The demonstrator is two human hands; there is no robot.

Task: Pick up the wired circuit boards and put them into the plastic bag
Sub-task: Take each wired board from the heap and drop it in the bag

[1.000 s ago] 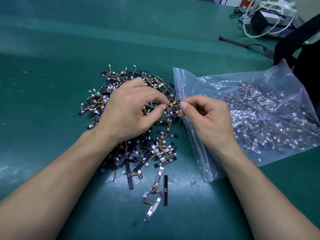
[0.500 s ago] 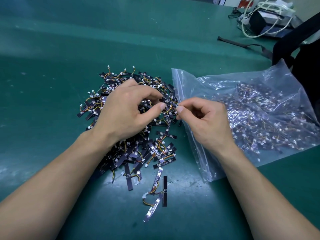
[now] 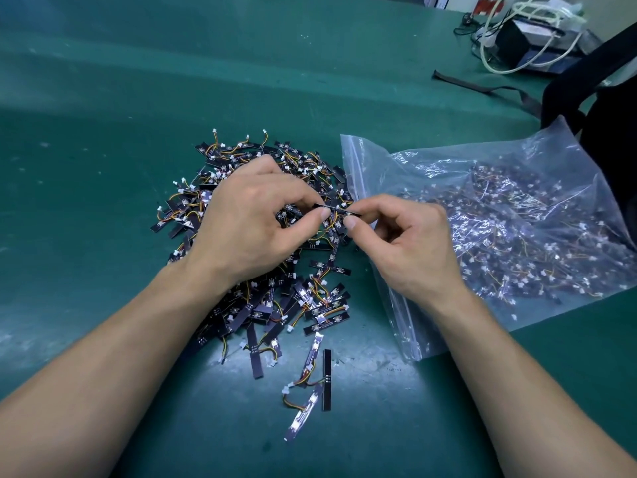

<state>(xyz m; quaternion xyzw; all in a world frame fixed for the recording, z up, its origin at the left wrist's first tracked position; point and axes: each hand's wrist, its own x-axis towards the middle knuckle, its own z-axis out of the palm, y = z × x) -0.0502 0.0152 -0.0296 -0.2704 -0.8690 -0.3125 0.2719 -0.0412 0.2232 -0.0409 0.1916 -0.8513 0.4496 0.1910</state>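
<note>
A heap of small black wired circuit boards (image 3: 262, 294) with orange wires and white plugs lies on the green mat. My left hand (image 3: 251, 225) hovers over the heap and pinches one end of a single black board strip (image 3: 339, 211). My right hand (image 3: 403, 239) pinches the other end of that strip, just above the mouth edge of the clear plastic bag (image 3: 517, 174). The bag lies flat to the right and holds several boards. A few loose boards (image 3: 325, 377) lie nearer to me.
The green mat (image 3: 103, 167) covers the whole table. A dark bag with straps (image 3: 606, 98) sits at the far right behind the plastic bag. A black box with white cables (image 3: 527, 39) stands at the back right corner.
Both hands have drawn together and lifted slightly. A single board strip is now held between the two pinching hands. The view has shifted a little.
</note>
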